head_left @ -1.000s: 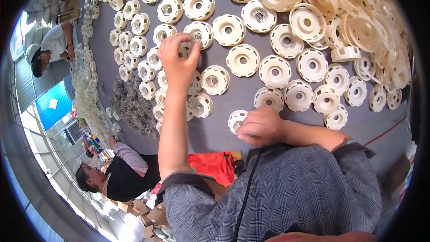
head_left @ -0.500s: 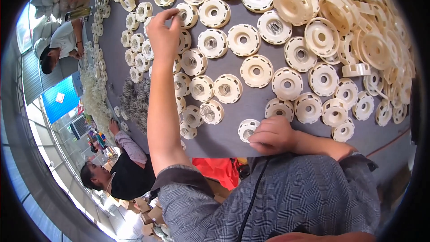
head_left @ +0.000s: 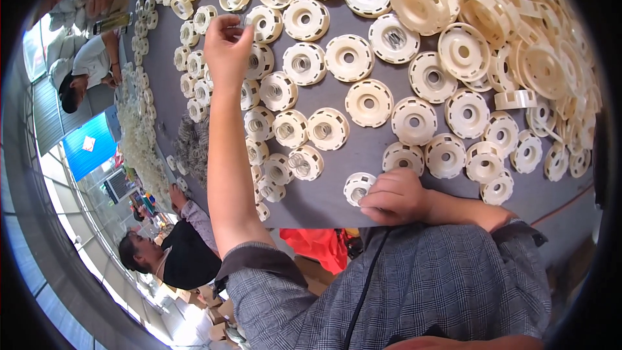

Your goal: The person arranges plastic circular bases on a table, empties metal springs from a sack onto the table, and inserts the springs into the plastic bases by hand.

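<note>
My left hand (head_left: 227,50) is stretched out over the far left part of the table, thumb and fingers curled around what looks like a small coil spring (head_left: 243,21). Right beside its fingertips lies a cream plastic wheel (head_left: 275,24) with a slotted rim. Near the front edge, my right hand (head_left: 398,197) rests closed against the right side of a smaller white wheel (head_left: 350,185) with a spring at its centre. What its curled fingers hold, if anything, is hidden. Several wheels around my left forearm carry springs, such as one wheel (head_left: 338,131).
A heap of cream wheels (head_left: 544,65) covers the right side of the grey table (head_left: 324,204). Loose springs (head_left: 188,152) pile up left of my forearm. Translucent small parts (head_left: 139,149) lie along the left edge, where other people (head_left: 175,256) sit.
My left hand has shifted slightly left, away from the slotted wheel beside it, and its fingers have curled. My right hand stays in place. The person at lower left has moved a hand slightly.
</note>
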`<action>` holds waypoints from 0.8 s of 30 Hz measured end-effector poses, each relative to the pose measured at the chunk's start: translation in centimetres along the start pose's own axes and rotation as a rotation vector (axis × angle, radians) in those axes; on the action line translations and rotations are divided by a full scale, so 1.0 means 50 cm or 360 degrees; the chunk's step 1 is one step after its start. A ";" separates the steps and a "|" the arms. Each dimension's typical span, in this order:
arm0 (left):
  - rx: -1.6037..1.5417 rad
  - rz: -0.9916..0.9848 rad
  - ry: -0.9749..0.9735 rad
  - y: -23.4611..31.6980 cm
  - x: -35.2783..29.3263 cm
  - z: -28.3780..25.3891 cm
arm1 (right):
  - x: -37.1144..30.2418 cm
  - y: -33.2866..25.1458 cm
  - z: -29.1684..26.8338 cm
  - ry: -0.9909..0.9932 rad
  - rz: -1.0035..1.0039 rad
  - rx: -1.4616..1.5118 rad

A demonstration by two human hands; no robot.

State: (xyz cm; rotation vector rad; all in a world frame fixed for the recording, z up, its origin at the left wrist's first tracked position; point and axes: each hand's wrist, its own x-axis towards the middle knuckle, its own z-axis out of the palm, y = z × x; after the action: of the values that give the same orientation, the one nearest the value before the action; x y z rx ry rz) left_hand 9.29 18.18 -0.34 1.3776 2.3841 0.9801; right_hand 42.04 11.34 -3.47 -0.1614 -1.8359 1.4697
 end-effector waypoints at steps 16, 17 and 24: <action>-0.0419 0.0076 0.0189 -0.019 -0.053 0.023 | 0.006 0.003 -0.003 -0.0017 -0.0003 0.0076; -0.0509 0.0033 0.0223 -0.011 -0.060 0.010 | 0.004 0.000 -0.002 0.0003 -0.0020 0.0059; -0.0042 0.0028 0.0015 0.043 -0.264 -0.082 | -0.003 0.009 0.002 -0.0003 0.0069 0.0037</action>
State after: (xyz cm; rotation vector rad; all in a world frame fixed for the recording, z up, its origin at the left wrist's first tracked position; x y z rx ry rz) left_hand 15.86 6.13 2.36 1.3901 2.3614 1.0210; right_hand 41.91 11.32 -3.92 -0.1895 -1.8265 1.5207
